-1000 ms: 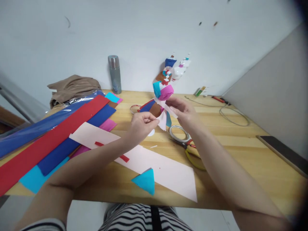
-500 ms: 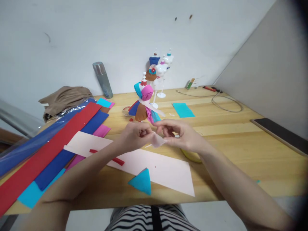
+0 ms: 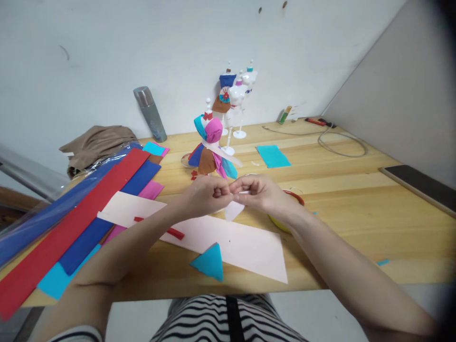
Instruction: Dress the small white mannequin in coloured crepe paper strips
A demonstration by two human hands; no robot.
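Note:
A small pale pink piece (image 3: 234, 211) hangs between my two hands over the table. My left hand (image 3: 210, 194) pinches its upper left edge, fingers curled. From the other side my right hand (image 3: 258, 192) grips it, the fingertips of both hands nearly touching. Just beyond them stands a small white mannequin (image 3: 208, 114) wearing a dress of blue, brown, pink and turquoise pieces. Under my hands lies a long pale pink strip (image 3: 245, 247), with a narrow red piece (image 3: 175, 233) on it and a turquoise triangle (image 3: 210, 262) at its near edge.
More mannequins (image 3: 238, 92) stand at the back. Red (image 3: 81, 213) and blue strips cover the left side, near brown cloth (image 3: 99, 145) and a flask (image 3: 151, 114). A turquoise piece (image 3: 273, 156), a cable (image 3: 342, 153) and a dark phone-like slab (image 3: 420, 187) lie to the right.
My hands have drawn closer together at the fingertips, and the pale pink piece now hangs lower below them. The view has shifted slightly, showing more of the round yellow-and-red object beside my right wrist.

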